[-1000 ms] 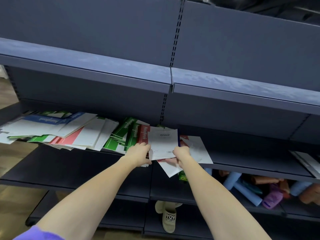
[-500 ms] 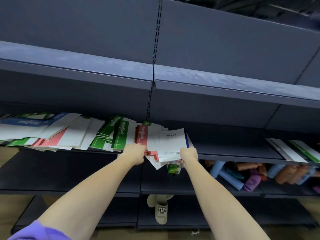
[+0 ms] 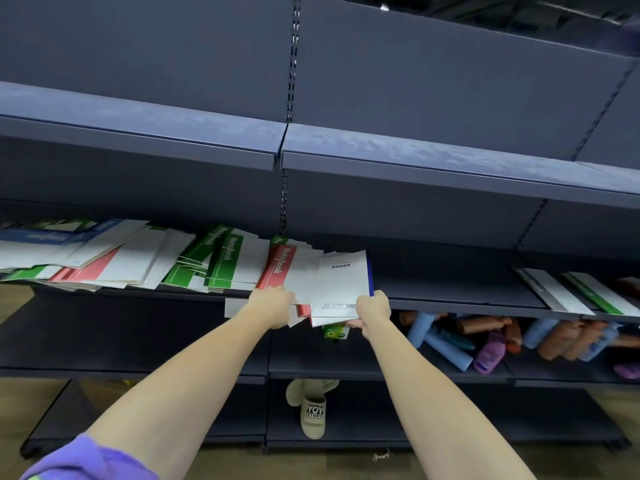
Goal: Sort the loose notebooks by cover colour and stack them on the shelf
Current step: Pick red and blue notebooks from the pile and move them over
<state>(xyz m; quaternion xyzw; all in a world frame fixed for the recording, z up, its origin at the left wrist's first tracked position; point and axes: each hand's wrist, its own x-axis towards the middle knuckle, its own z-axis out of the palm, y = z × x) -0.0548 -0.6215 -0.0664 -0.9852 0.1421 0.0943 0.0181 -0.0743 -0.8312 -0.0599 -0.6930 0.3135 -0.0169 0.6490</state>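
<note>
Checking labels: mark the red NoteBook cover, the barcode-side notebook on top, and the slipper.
red NoteBook cover point(image 3: 278, 271), head view, on the red band with the lettering.
barcode-side notebook point(image 3: 341, 284), head view, middle of its white back cover.
slipper point(image 3: 313, 415), head view, on the strap with the lettering.

Dim overall, lit from above: pale sheen along the front lip of the upper shelf point(image 3: 381, 147), deep shade beneath it over the back of the notebooks point(image 3: 221, 258). Strong wide-angle bending, shelf lines bowed and slanting toward both edges. Soft, smeared detail at the far right among the bottles point(image 3: 485, 344); print on the white covers unreadable. Forearms evenly lit, without hard shadows.
</note>
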